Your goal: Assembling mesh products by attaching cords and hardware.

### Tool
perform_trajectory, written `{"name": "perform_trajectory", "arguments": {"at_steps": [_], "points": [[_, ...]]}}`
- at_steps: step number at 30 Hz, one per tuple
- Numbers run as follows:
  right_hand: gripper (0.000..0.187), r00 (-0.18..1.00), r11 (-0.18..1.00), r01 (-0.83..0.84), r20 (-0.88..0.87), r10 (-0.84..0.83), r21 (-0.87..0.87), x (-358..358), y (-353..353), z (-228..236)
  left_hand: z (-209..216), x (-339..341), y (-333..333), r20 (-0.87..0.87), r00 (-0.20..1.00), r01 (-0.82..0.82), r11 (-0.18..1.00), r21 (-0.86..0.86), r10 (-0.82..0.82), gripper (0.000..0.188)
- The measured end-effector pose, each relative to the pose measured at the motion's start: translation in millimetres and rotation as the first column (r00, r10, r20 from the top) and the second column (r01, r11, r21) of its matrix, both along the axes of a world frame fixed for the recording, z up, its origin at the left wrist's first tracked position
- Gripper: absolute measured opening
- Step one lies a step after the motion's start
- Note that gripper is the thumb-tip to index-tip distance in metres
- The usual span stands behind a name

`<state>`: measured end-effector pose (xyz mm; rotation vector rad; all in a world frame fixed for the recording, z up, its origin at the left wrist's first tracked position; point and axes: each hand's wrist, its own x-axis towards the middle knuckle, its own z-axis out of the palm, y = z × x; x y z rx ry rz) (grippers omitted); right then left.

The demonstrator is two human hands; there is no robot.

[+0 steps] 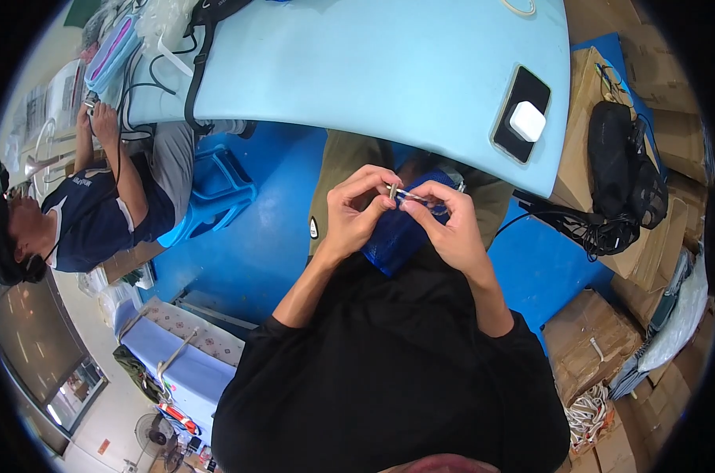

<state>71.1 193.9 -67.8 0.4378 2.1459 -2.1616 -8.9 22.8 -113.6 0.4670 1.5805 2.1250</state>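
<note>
Above my lap, my left hand (356, 206) pinches a small pale metallic piece (392, 191) between thumb and fingertips. My right hand (449, 225) is closed on a thin cord (409, 195) whose end meets that piece; the cord loops back under my right fingers. Both hands nearly touch at the fingertips. What exactly the small piece is cannot be made out. A blue translucent mesh-like item (393, 243) lies on my lap beneath the hands, partly covered by them.
A light blue table (318, 71) stands in front, bearing a black phone (523, 110) with a white case (527, 121) on it. Cardboard boxes (594, 331) and a black mesh bag (621, 169) are at right. At left, a co-worker (121, 185) sits near a blue stool (215, 189).
</note>
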Motion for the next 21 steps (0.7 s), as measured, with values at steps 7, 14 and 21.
{"name": "perform_trajectory", "arguments": {"at_steps": [7, 14, 21], "points": [[0.014, 0.959, 0.946, 0.253, -0.182, -0.217, 0.205, 5.9, -15.4, 8.0, -9.9, -2.1, -3.7, 0.021, 1.0, 0.001, 1.0, 0.019, -0.001, 0.024], [0.014, 0.898, 0.798, 0.327, -0.429, -0.096, 0.506, 1.8, -17.6, -5.3, -6.3, 0.2, -1.3, 0.148, 0.989, -0.003, 0.998, 0.064, -0.007, 0.025], [0.029, 0.853, 0.701, 0.312, -0.515, 0.09, 0.641, -1.9, -12.1, -2.6, -6.8, 5.7, 2.7, 0.16, 0.986, 0.024, 0.991, 0.132, -0.045, 0.025]]}}
